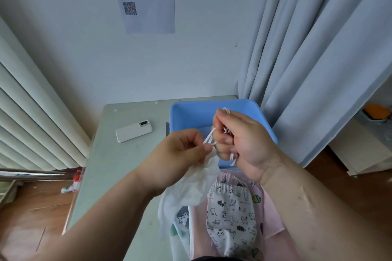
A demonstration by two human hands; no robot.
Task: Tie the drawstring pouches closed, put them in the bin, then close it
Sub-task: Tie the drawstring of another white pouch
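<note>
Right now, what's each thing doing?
White pouch: held up, cord being tied.
Cord: pulled between both hands.
Left hand: pinching cord.
Right hand: gripping cord.
Cat pouch: lying on table.
Bin: open.
Phone: face down.

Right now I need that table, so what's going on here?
A person is tying a white pouch shut: the left hand pinches the cord at its gathered neck while the right hand holds the cord's loops. A cat-print pouch lies on a pink one nearer the person. The blue bin behind stands open. A phone lies on the table.
</note>
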